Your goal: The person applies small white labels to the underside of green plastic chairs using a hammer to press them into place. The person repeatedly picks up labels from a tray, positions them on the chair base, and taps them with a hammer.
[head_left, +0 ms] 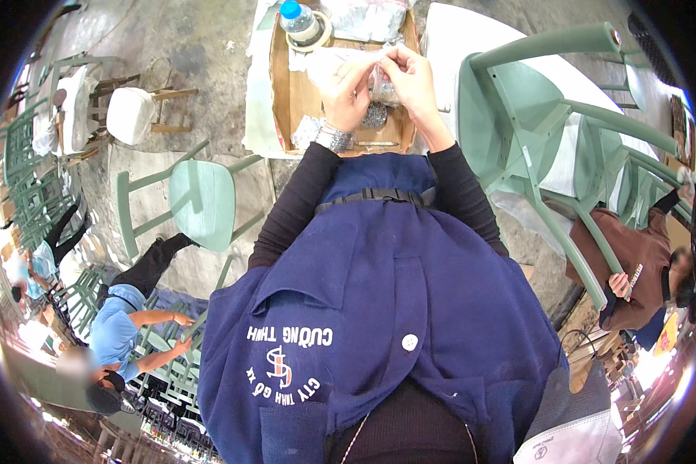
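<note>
Both my hands meet above a shallow cardboard box point(281, 97), their fingertips close together. My left hand point(346, 99), with a metal-banded watch at the wrist, is closed in a pinch. Beside it my right hand point(411, 83) pinches too, thumb against index finger. Between them hangs a small clear plastic bag point(383, 91); what is inside it I cannot make out. Below the hands, small shiny metal pieces point(374, 117) lie in the box. A bottle with a blue cap point(300, 25) stands at its far left corner, by a roll of tape point(322, 32). Clear bags point(367, 19) lie at the far end.
Green wooden chairs crowd the right, one upturned chair point(545, 100) close to my right arm. Another green chair point(201, 203) stands at left, near a stool with a white seat point(131, 116). A person in blue point(117, 325) works at left; a person in brown point(626, 267) grips a chair leg at right.
</note>
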{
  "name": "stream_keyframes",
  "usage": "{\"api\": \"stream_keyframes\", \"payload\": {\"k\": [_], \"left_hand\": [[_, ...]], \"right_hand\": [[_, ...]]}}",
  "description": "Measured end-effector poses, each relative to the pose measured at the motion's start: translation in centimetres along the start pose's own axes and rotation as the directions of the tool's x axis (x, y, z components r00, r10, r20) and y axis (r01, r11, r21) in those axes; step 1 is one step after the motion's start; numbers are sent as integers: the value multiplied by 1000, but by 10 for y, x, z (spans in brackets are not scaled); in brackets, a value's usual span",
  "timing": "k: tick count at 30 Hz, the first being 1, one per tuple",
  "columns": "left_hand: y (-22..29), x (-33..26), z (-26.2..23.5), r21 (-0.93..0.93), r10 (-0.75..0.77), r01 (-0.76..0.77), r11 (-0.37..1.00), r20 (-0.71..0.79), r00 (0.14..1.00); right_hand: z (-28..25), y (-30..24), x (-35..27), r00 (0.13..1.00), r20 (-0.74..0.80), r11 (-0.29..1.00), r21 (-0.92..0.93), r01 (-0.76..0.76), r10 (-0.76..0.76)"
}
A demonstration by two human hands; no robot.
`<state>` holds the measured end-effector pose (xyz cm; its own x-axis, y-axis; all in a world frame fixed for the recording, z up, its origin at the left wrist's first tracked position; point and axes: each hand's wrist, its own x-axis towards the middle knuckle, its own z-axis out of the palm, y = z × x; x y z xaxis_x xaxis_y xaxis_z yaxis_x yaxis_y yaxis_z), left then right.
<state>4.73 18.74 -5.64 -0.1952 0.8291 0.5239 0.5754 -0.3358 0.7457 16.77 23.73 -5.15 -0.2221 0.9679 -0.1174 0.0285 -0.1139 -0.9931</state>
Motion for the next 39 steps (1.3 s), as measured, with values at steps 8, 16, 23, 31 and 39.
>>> {"api": "stream_keyframes", "payload": {"k": [8, 16, 23, 31, 39], "left_hand": [[-2, 0, -3, 191, 219, -244, 951, 145, 965], [-28, -7, -30, 30, -449, 498, 867, -386, 805], [-27, 3, -66, -421, -755, 887, 191, 515, 406], [-19, -6, -55, -631, -710, 759, 157, 462, 531], [-20, -8, -56, -638, -717, 767, 68, 503, 482]], "right_hand": [[2, -33, 14, 837, -234, 775, -554, 303, -494], [-97, 23, 26, 983, 56, 492, -860, 136, -175], [7, -38, -13, 778, 335, 540, -574, 616, -532], [10, -6, -23, 723, 383, 442, -599, 668, -574], [5, 1, -19, 626, 367, 397, -533, 748, -688]]}}
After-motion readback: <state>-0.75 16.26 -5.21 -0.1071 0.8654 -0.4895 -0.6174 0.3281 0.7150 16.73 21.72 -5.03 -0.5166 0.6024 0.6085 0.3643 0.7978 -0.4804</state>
